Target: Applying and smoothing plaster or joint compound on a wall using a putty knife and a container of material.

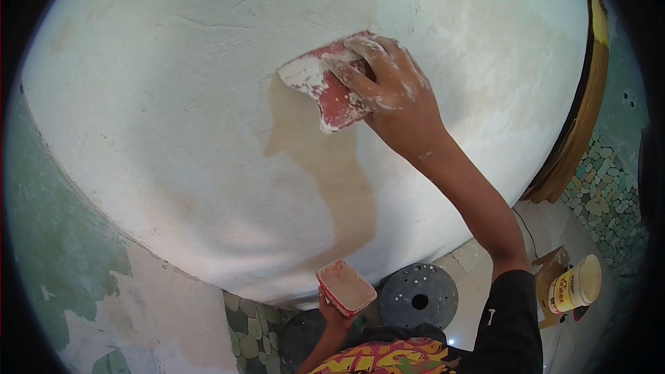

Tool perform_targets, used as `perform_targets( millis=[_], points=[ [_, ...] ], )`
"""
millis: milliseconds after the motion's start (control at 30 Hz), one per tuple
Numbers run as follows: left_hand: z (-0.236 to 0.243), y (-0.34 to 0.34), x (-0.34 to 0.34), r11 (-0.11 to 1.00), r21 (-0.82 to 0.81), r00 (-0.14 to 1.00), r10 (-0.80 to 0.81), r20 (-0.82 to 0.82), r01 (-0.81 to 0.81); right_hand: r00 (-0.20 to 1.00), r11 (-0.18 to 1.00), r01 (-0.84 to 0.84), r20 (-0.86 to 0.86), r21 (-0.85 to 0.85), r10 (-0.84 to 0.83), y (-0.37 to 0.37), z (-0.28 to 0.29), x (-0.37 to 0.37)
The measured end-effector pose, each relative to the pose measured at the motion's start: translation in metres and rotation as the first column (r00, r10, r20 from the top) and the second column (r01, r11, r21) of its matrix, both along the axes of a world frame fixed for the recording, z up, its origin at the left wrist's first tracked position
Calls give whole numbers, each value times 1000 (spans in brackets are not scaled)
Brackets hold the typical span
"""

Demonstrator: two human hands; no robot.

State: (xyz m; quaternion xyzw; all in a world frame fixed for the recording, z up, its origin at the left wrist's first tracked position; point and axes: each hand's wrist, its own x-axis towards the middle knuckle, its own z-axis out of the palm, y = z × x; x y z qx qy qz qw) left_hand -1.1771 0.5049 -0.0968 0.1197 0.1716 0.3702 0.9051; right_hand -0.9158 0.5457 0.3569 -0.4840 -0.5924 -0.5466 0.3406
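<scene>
My right hand (391, 86) is closed round a red putty spreader (339, 97), smeared with white paste, its edge against the pale wall (208, 111). White paste also coats the fingers. Low in the view, my left hand (334, 313) grips a small red-rimmed tub (346, 287) from its side. Whitish paste fills part of the tub. Below the spreader the wall carries a tan shadow of the arm and tool.
A grey round disc with a central hole (420, 300) lies below the wall. At right, a white-and-yellow bucket (575, 284) stands by a wooden block (552, 263). A brown wooden frame (582, 118) edges the wall; pebble tiles (603, 176) lie beyond.
</scene>
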Motion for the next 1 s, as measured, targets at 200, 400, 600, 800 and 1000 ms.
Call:
perform_targets(
  millis=[200,400,600,800,1000],
  points=[
    [-2,-3,7,999,-27,998,-44,42,45,998,988,48,-42,148,-43,-6,52,35],
    [-14,1,0,999,-27,998,-21,62,23,990,1000,-15,-138,-21,12,-31,33,18],
    [-10,0,0,999,-37,999,-34,16,35,994,998,-7,-111,-59,0,-41,120,20],
    [-16,-6,-14,997,-52,996,-53,73,57,979,972,202,45,-123,-198,-36,58,2],
    [-21,-7,-16,997,-32,997,-65,-29,64,988,967,69,-117,-247,-101,-59,-2,5]
  ],
)
